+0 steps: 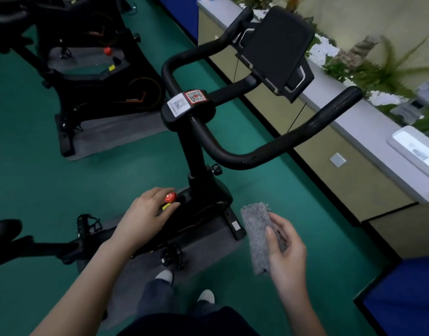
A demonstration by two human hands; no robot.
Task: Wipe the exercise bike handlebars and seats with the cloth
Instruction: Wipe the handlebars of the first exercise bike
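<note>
- My right hand (285, 241) pinches the grey cloth (257, 236); my left hand (145, 217) is spread.
- Green floor (39, 185), grey mat (208, 258) under the exercise bike (199, 151).

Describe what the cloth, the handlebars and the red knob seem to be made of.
Cloth in the right hand: grey fuzzy fabric, probably microfibre or terry, judging by its nappy edge. Handlebars: matte black, smooth, likely foam or rubber grip over a tube; core hidden. Red knob by the left hand: glossy, likely plastic.

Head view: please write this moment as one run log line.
right hand: holds grey cloth | left hand: open, by red knob | handlebars: untouched
</note>
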